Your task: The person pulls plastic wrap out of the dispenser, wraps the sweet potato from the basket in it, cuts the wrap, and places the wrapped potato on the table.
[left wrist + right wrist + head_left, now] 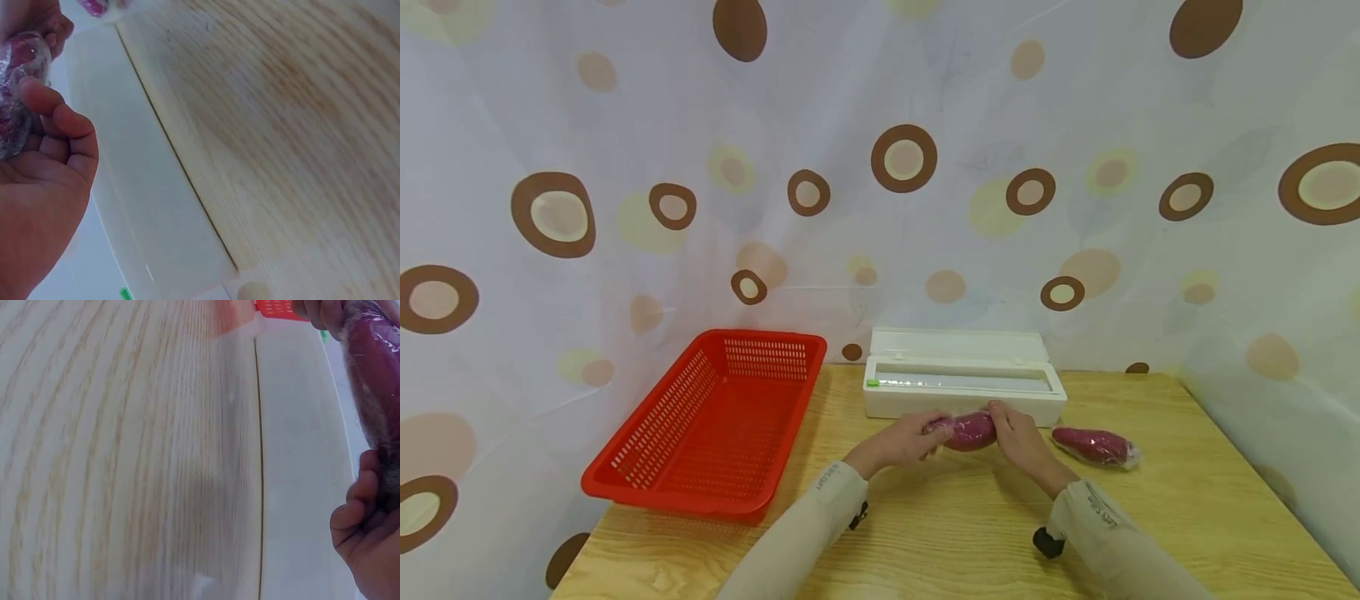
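Both hands hold a purple sweet potato (972, 432) wrapped in clear cling film, raised above the table in front of a white cling film dispenser (966, 407). The left hand (910, 437) grips its left end with curled fingers. At the other end the right hand (1022, 439) has its fingers curled round the film-covered tip. The film looks crinkled in the left wrist view, where the sweet potato (24, 65) is partly cut off by the frame. A second wrapped sweet potato (1093, 446) lies on the table, to the right of the right hand.
A red plastic basket (700, 503) with slotted sides stands on the left of the wooden table (940, 542). The dispenser's lid (958, 343) is raised at the back, and a green slider (872, 383) sits at its left end. A spotted sheet hangs behind.
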Action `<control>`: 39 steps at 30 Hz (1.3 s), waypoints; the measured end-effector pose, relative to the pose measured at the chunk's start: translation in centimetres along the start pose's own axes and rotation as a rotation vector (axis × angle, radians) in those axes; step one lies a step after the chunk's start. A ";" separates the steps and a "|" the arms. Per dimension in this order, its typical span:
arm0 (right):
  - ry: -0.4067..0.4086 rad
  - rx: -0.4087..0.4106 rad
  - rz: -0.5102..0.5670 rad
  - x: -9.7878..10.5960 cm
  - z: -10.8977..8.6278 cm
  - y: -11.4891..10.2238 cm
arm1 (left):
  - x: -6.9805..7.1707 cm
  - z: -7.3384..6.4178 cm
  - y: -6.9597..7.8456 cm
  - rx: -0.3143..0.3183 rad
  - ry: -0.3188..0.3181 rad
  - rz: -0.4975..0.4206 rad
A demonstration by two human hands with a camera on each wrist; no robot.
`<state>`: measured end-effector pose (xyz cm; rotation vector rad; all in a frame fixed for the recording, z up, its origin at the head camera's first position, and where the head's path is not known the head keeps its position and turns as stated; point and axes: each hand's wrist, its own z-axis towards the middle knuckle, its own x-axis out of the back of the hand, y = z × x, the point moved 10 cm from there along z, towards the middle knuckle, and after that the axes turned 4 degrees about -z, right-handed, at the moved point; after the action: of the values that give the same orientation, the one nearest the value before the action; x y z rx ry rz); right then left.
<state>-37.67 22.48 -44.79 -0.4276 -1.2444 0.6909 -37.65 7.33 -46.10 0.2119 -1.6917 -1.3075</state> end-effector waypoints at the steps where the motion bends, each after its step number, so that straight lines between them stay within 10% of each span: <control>1: 0.003 -0.009 0.007 0.0 0.0 0.0 | 0.0 0.0 -0.1 0.003 0.012 -0.038; 11: -0.022 -0.218 0.056 -0.3 -0.3 1.0 | 0.9 0.1 0.7 -0.065 0.199 0.068; 17: 0.014 -0.113 0.083 -0.6 -0.5 -0.4 | 2.6 -0.2 0.0 0.029 0.298 -0.016; 25: -0.034 -0.227 0.074 -0.8 -0.6 0.1 | 1.3 0.1 0.3 -0.053 0.202 0.106; 31: -0.016 -0.083 0.070 -1.2 -0.5 -1.5 | 1.4 -0.3 -0.5 0.016 0.174 -0.026; 39: -0.093 -0.137 0.090 -1.8 -0.3 -1.0 | 1.0 -0.2 1.8 -0.159 0.182 0.318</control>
<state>-37.39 20.57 -45.48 -0.5728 -1.3721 0.7112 -37.31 7.28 -44.06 -0.0313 -1.3945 -1.1401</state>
